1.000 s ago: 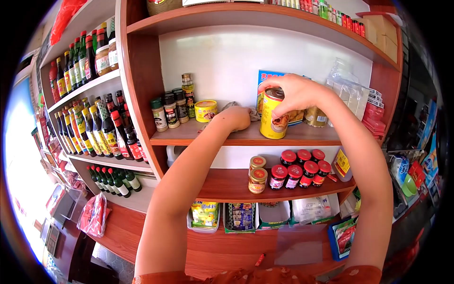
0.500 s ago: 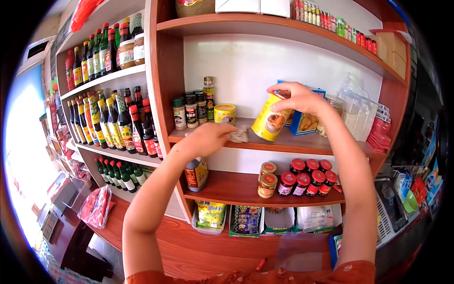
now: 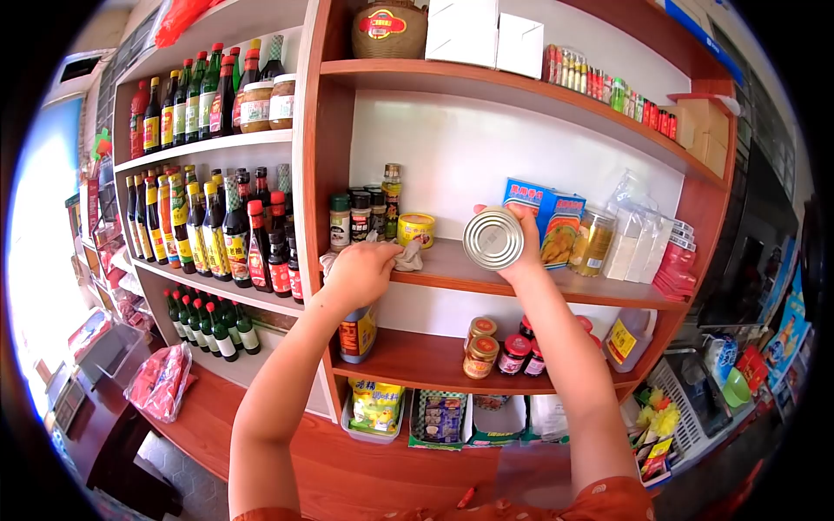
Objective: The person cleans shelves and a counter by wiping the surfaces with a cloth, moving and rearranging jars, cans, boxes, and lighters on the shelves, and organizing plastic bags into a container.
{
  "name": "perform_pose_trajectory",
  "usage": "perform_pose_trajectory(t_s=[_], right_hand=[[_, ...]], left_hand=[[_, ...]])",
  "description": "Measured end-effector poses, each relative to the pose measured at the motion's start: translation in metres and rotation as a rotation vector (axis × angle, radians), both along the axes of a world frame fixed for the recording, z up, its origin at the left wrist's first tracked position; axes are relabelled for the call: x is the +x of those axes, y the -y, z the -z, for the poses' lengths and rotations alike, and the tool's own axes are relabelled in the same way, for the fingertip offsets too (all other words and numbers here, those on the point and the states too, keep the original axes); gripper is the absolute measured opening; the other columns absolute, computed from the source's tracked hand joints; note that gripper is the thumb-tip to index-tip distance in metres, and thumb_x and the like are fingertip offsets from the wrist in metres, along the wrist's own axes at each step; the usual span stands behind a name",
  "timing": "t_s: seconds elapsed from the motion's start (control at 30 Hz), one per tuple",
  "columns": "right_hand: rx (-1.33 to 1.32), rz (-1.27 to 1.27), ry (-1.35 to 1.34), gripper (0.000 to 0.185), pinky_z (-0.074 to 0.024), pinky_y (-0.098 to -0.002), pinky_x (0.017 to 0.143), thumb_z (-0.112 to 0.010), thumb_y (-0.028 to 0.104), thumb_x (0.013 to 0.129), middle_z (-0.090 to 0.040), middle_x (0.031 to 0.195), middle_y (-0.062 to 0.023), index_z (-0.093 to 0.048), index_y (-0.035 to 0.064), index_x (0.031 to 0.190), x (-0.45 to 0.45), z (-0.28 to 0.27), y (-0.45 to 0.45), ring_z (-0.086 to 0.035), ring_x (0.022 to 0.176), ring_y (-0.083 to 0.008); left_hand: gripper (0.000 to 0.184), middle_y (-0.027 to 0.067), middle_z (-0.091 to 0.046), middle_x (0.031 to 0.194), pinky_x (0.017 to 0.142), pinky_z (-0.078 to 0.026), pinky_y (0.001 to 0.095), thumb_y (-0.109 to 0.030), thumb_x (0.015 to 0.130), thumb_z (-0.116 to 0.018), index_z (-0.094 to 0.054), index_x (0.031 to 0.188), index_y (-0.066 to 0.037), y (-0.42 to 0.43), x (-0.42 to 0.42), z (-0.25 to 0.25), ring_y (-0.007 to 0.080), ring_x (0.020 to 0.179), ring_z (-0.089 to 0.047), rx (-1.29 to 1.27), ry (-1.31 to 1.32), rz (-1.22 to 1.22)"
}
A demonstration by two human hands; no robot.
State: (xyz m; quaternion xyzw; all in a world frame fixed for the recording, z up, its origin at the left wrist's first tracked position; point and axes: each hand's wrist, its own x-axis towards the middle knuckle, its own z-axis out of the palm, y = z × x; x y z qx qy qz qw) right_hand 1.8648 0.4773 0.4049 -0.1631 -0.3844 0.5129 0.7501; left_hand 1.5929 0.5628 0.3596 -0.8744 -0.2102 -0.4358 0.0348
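My right hand [image 3: 527,243] grips a tin can [image 3: 493,238] from its far and right side, above the middle shelf's front edge. The can is tipped so that its round metal end faces me, and its yellow label is out of sight. At the left end of the same shelf, my left hand [image 3: 360,274] is closed over a crumpled greyish cloth [image 3: 409,258] that sticks out on both sides. Just behind that hand stand small spice jars [image 3: 340,220], a slim oil bottle [image 3: 392,194] and a low yellow tin [image 3: 416,230].
Blue boxes [image 3: 563,227] and a tall jar [image 3: 592,240] stand behind the right hand. Red-lidded jars [image 3: 514,354] and a jug [image 3: 628,340] occupy the shelf below. Sauce bottles [image 3: 213,227] fill the left rack. The shelf board's front edge [image 3: 573,284] runs beneath both hands.
My right hand has turned the can from label-side view to metal end facing me. My left hand has slid the cloth left along the shelf. The view has shifted slightly.
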Motion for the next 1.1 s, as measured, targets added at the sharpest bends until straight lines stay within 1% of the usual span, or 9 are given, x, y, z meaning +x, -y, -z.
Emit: perform_pose_trajectory(t_s=[0.1,0.13,0.23,0.27,0.37,0.53,0.63,0.93,1.1], right_hand=[[0.043,0.065,-0.085,0.035,-0.0590,-0.0475,0.078,-0.053,0.035,0.088,-0.068,0.106,-0.0196,-0.067,0.0039,0.093,0.003,0.006,-0.004,-0.068,0.090,-0.0326],[0.064,0.076,-0.077,0.038,-0.0590,-0.0470,0.076,-0.053,0.037,0.087,-0.068,0.105,-0.0170,-0.066,0.0030,0.098,0.004,0.009,-0.003,-0.068,0.087,-0.0328],[0.158,0.109,-0.095,0.043,-0.0587,-0.0465,0.073,-0.054,0.039,0.086,-0.068,0.103,-0.0143,-0.064,0.0016,0.104,0.006,0.011,-0.003,-0.068,0.086,-0.0329],[0.163,0.112,-0.087,0.049,-0.0578,-0.0459,0.075,-0.054,0.041,0.084,-0.068,0.101,-0.0119,-0.062,0.0006,0.109,0.006,0.011,0.000,-0.067,0.087,-0.0329],[0.211,0.149,-0.126,0.048,-0.0571,-0.0450,0.078,-0.053,0.041,0.085,-0.068,0.102,-0.0116,-0.062,0.0011,0.110,0.006,0.011,0.003,-0.067,0.087,-0.0322],[0.218,0.184,-0.219,0.043,-0.0551,-0.0428,0.084,-0.052,0.041,0.086,-0.071,0.097,-0.0109,-0.070,0.0024,0.094,-0.004,0.007,0.011,-0.068,0.085,-0.0277],[0.257,0.186,-0.151,0.045,-0.0549,-0.0426,0.084,-0.051,0.041,0.087,-0.071,0.096,-0.0113,-0.070,0.0015,0.096,0.000,0.010,0.010,-0.068,0.082,-0.0286],[0.211,0.218,-0.200,0.051,-0.0570,-0.0398,0.071,-0.049,0.044,0.086,-0.071,0.094,-0.0110,-0.069,-0.0005,0.102,0.012,0.014,0.001,-0.068,0.082,-0.0328],[0.237,0.165,-0.168,0.053,-0.0566,-0.0405,0.071,-0.049,0.045,0.086,-0.071,0.094,-0.0105,-0.068,-0.0008,0.103,0.008,0.014,0.006,-0.068,0.081,-0.0335]], left_hand=[[0.025,0.0146,-0.070,0.102,0.089,-0.049,0.0461,-0.014,0.090,-0.053,-0.067,0.110,-0.008,0.000,0.001,0.002,0.0349,0.099,-0.064,0.021,0.010,-0.004],[0.025,0.0140,-0.070,0.102,0.089,-0.049,0.0459,-0.013,0.090,-0.053,-0.067,0.110,-0.008,0.002,0.001,0.002,0.0342,0.098,-0.064,0.026,0.019,-0.002],[0.025,0.0137,-0.070,0.102,0.089,-0.049,0.0455,-0.013,0.090,-0.053,-0.068,0.109,-0.008,0.004,0.000,0.003,0.0338,0.098,-0.064,0.045,0.032,-0.002],[0.024,0.0134,-0.070,0.101,0.089,-0.049,0.0452,-0.013,0.089,-0.054,-0.068,0.108,-0.008,0.003,0.001,0.004,0.0334,0.098,-0.064,0.065,0.043,-0.006],[0.023,0.0153,-0.070,0.100,0.086,-0.050,0.0465,-0.010,0.087,-0.057,-0.068,0.107,-0.007,-0.001,0.003,0.008,0.0359,0.095,-0.065,0.097,0.076,0.010],[0.023,0.0150,-0.070,0.099,0.085,-0.050,0.0466,-0.009,0.087,-0.057,-0.068,0.107,-0.007,-0.002,0.004,0.009,0.0360,0.094,-0.064,0.118,0.083,0.004],[0.023,0.0146,-0.070,0.098,0.084,-0.050,0.0465,-0.009,0.087,-0.057,-0.068,0.107,-0.007,-0.002,0.004,0.010,0.0360,0.093,-0.064,0.127,0.080,-0.002],[0.024,0.0141,-0.069,0.097,0.084,-0.050,0.0464,-0.010,0.087,-0.056,-0.067,0.108,-0.008,0.002,0.004,0.008,0.0354,0.093,-0.063,0.118,0.059,-0.026],[0.024,0.0138,-0.070,0.098,0.085,-0.050,0.0464,-0.010,0.088,-0.056,-0.067,0.108,-0.008,0.001,0.004,0.009,0.0352,0.094,-0.063,0.124,0.060,-0.026]])
